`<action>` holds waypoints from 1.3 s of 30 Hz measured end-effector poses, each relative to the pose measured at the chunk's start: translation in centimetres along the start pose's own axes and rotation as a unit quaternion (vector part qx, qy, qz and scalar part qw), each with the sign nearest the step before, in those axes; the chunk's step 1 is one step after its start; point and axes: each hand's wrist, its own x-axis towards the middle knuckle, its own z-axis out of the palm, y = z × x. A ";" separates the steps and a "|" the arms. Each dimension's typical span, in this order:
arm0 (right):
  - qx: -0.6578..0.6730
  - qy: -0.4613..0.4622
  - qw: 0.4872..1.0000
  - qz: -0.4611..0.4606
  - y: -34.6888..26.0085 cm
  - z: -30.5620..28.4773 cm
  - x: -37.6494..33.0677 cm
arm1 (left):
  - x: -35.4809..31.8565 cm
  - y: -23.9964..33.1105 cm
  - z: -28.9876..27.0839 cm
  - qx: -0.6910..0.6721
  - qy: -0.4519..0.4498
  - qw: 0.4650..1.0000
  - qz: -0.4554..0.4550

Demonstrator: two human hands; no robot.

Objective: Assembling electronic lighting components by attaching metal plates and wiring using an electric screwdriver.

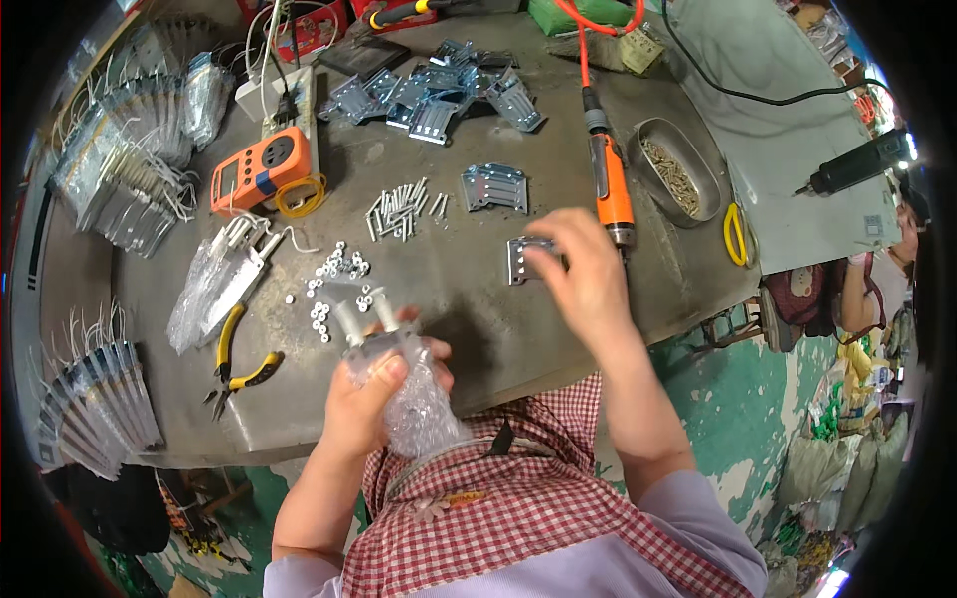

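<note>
My left hand (371, 387) is closed around a part in clear bubble wrap (423, 409), held near the table's front edge. Two white tubular ends (365, 314) stick up from its top. Farther right, my right hand (581, 269) pinches the right side of a small slotted metal bracket (516, 261) at the tabletop, partly covering it. Behind it lies a small stack of similar brackets (495, 187). Between the hands and the far heap are loose screws (401, 207) and small white ring-shaped pieces (337, 267).
An orange electric screwdriver (610, 179) lies beside an oval metal tray of screws (695, 204). Yellow-handled scissors (738, 234), pliers (237, 359), an orange meter (262, 169) and another wrapped part (214, 284) lie around. A bracket heap (439, 95) is at the back.
</note>
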 end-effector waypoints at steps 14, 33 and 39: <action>0.156 -0.054 0.986 -0.018 -6.5 2.3 -1.7 | -0.5 -0.4 0.9 -0.044 -0.111 0.986 -0.113; 0.075 -0.221 0.971 -0.060 -3.3 5.7 4.8 | -0.5 1.1 -2.2 -0.007 0.086 0.996 -0.013; 0.493 -0.205 0.815 0.224 -7.8 4.8 -0.1 | -0.3 0.9 -1.8 0.014 0.085 0.996 -0.027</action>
